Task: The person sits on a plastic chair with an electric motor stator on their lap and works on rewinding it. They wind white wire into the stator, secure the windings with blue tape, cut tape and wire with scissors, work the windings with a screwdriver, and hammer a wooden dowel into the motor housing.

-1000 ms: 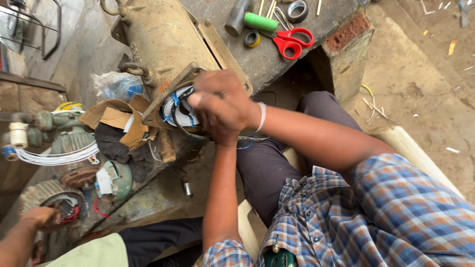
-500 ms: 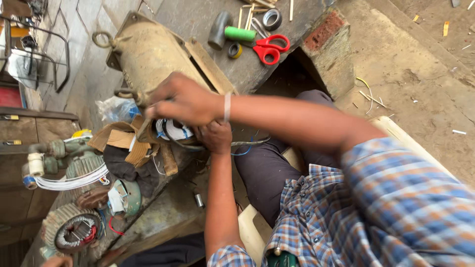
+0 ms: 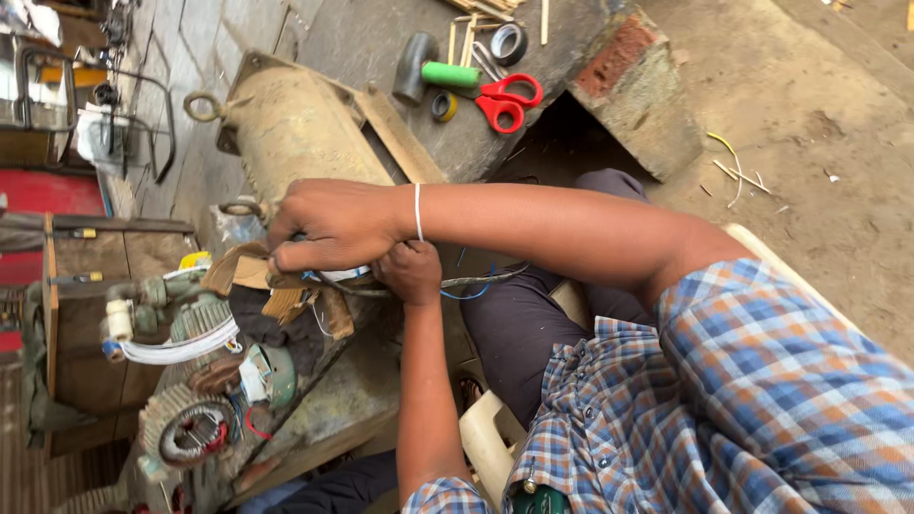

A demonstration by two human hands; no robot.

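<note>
The right hand (image 3: 338, 227) is curled around a bundle of wires (image 3: 333, 276) by the big motor (image 3: 295, 128). The left hand (image 3: 411, 271) is a closed fist touching thin wires (image 3: 481, 283). Red scissors (image 3: 503, 100) lie well apart.

Right hand (image 3: 333, 224) covers motor winding (image 3: 335, 276); left hand (image 3: 409, 271) grip contents unclear. Stator (image 3: 195, 433) at lower left partly cut off; far clutter upper left blurred.

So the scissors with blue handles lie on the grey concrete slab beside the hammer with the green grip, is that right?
Not quite. The scissors have red handles, not blue ones. The rest holds: in the head view they lie on the grey concrete slab, beside the hammer with the green grip.
</note>
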